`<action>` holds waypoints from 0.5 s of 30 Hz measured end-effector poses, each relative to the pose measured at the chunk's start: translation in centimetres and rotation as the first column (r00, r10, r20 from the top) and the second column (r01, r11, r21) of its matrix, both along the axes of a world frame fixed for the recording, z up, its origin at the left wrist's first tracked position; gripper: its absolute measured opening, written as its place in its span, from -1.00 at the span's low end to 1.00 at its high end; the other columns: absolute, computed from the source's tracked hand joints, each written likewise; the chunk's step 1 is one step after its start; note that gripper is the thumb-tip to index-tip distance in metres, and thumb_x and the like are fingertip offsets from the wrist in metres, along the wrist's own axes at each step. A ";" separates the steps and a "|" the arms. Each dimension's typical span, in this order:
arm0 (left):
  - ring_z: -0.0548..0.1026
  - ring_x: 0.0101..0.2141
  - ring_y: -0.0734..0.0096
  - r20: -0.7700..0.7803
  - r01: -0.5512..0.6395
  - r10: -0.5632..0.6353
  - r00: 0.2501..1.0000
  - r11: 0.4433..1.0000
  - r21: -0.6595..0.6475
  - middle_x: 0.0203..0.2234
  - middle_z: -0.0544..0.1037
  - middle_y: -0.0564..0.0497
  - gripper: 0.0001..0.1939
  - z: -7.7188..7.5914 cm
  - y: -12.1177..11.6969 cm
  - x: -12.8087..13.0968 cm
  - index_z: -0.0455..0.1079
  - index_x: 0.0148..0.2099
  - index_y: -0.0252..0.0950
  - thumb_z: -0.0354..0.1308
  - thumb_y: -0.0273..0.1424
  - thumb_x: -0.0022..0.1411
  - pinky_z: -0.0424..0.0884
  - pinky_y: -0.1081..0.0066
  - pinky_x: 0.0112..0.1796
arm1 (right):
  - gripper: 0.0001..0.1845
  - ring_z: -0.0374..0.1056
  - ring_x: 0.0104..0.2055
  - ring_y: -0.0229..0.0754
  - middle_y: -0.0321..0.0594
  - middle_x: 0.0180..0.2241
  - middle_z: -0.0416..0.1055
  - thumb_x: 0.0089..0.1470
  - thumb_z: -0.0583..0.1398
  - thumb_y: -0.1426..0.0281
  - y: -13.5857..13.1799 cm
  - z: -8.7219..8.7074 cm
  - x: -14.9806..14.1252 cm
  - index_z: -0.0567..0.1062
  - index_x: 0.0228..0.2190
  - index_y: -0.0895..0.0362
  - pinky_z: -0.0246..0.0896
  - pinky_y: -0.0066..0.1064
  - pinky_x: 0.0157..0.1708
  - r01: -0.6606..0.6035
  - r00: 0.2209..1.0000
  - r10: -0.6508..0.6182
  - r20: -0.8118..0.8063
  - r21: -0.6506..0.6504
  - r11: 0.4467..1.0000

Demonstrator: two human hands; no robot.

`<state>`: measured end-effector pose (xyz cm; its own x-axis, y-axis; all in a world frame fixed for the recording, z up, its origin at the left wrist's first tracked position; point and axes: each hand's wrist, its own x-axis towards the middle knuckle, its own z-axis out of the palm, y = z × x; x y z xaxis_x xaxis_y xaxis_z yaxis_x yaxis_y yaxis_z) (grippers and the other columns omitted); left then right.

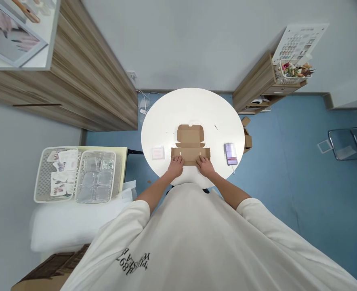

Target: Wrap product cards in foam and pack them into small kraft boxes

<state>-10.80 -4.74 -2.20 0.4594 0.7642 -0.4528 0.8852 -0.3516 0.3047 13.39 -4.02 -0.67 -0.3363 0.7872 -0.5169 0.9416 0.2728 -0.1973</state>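
Note:
An unfolded brown cardboard box [190, 136] lies on the white round table [193, 105] in front of me. Its far part, with side flaps and a notched edge, rests flat. Two small pale slots show in the near panel. My left hand [176, 166] holds the near panel at its left end, fingers bent over the cardboard. At the right end my right hand [205, 166] grips the same panel in a matching way. The fingers' undersides are hidden.
A small pinkish packet [158, 152] lies left on the table, a purple blurred item [230, 154] right. White baskets [114, 178] of clear trays and printed packs stand at left. A wooden cabinet [99, 81], a shelf unit [257, 87] and a metal-framed chair [348, 141] surround the table.

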 end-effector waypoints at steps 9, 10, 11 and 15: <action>0.18 0.29 -0.12 0.021 -0.068 0.069 0.997 0.996 -0.057 0.30 0.21 -0.33 -0.34 1.6 4.3 3.7 0.12 0.35 -0.28 0.20 -0.32 0.25 0.07 -0.07 0.25 | -0.50 0.10 0.28 0.12 -0.13 0.37 0.11 0.39 -0.04 0.15 1.0 0.6 0.4 0.46 0.20 -0.01 0.13 -0.10 0.19 0.040 0.998 -0.040 -0.037 -0.024 0.999; 0.21 0.28 -0.10 0.026 -0.068 0.071 0.997 0.994 -0.089 0.30 0.20 -0.32 -0.34 1.5 4.7 3.9 0.12 0.34 -0.28 0.21 -0.31 0.26 0.12 -0.03 0.23 | -0.49 0.12 0.26 0.12 -0.13 0.36 0.13 0.40 -0.05 0.15 1.0 0.6 0.4 0.48 0.18 0.00 0.14 -0.10 0.18 0.041 0.998 -0.041 -0.039 -0.020 0.999; 0.25 0.26 -0.09 0.031 -0.078 0.083 0.996 0.990 -0.117 0.31 0.18 -0.32 -0.35 1.4 5.0 4.0 0.13 0.33 -0.27 0.21 -0.29 0.27 0.18 0.00 0.21 | -0.49 0.14 0.25 0.12 -0.13 0.35 0.15 0.40 -0.06 0.15 1.2 0.6 0.5 0.50 0.15 0.01 0.16 -0.11 0.16 0.042 0.998 -0.043 -0.041 -0.015 0.999; 0.36 0.20 -0.09 0.017 -0.151 0.156 0.988 0.976 -0.159 0.42 -0.02 -0.32 -0.38 1.2 5.7 4.1 0.12 0.34 -0.26 0.18 -0.27 0.31 0.34 0.06 0.11 | -0.50 0.25 0.15 0.07 -0.09 0.25 0.30 0.42 -0.09 0.21 2.1 0.8 0.5 0.53 0.08 0.07 0.20 -0.17 0.09 0.059 0.997 -0.060 -0.051 -0.018 0.998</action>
<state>-6.69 1.01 -1.04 0.3571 0.7469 -0.5609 0.9147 -0.1580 0.3719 13.93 -1.92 0.09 -0.3158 0.7980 -0.5133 0.9445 0.2129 -0.2501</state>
